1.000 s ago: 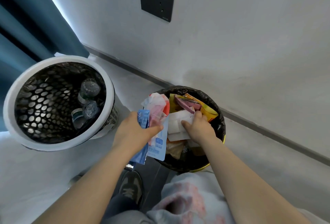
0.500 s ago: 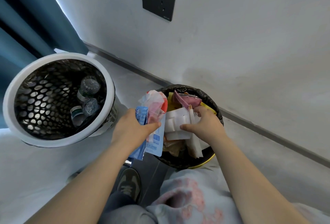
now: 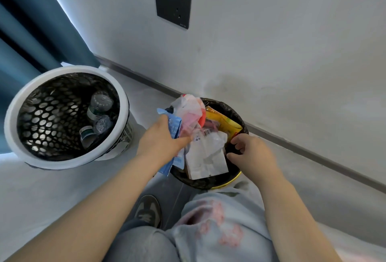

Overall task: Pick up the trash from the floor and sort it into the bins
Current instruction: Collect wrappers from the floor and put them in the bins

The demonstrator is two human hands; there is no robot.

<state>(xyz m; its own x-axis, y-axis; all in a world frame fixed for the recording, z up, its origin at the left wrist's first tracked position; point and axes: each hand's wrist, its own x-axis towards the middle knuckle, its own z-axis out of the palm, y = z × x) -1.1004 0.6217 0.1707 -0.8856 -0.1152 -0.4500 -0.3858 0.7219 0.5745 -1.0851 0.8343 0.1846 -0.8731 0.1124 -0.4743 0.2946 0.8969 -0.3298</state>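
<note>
The right hand [image 3: 252,153] had dropped the white paper [image 3: 205,157] into the right bin [image 3: 208,183] and hung loose, holding nothing. The left hand [image 3: 160,142] still gripped wrappers [image 3: 189,111] over that bin, so more trash waited to go in.

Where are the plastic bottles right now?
In the head view, the plastic bottles lie inside the white mesh bin on the left, beside the blue curtain, left of the black-lined bin.

No lettering is legible; only a barcode [image 3: 208,133] shows, printed on the white wrapper [image 3: 206,155].
</note>
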